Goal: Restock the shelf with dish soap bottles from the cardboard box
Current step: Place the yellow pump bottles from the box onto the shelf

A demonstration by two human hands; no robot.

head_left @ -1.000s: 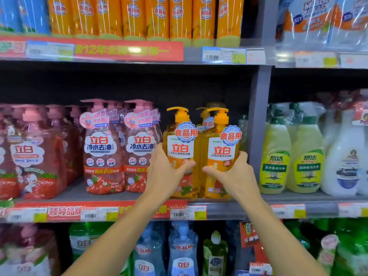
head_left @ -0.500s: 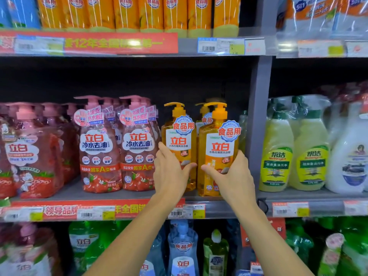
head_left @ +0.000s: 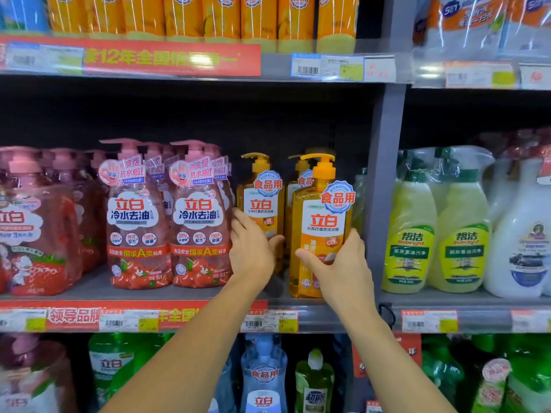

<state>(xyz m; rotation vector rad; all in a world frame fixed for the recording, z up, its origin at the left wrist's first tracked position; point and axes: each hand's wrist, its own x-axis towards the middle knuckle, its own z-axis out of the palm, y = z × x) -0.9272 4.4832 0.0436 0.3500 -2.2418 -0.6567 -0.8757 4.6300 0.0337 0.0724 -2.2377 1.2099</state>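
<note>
- Landmark: the grey upright post (head_left: pixel 384 186) that divides the middle shelf (head_left: pixel 316 318) into two bays; every place below is given from it.
- Far left of the post: shrink-wrapped packs of pink strawberry bottles (head_left: pixel 35 234) stand on the shelf.
- Nearer the post: two rows of pink pump bottles (head_left: pixel 167 225), labels facing forward.
- Left hand (head_left: pixel 253 251): its fingers are wrapped round the lower body of the rear orange dish soap bottle (head_left: pixel 262 204), thumb toward the post; this bottle stands upright, set back from the shelf edge.
- Behind, between the two held bottles: a third orange bottle (head_left: pixel 299 180), mostly hidden.
- Right hand (head_left: pixel 340 266): thumb across the label and fingers round the post side grip the front orange dish soap bottle (head_left: pixel 319 234), which stands upright at the shelf's front edge, just left of the post.
- Right of the post: yellow-green spray bottles (head_left: pixel 435 234), then a white spray bottle (head_left: pixel 521 234).
- Above the post's left bay: a row of orange refill packs (head_left: pixel 208 16).
</note>
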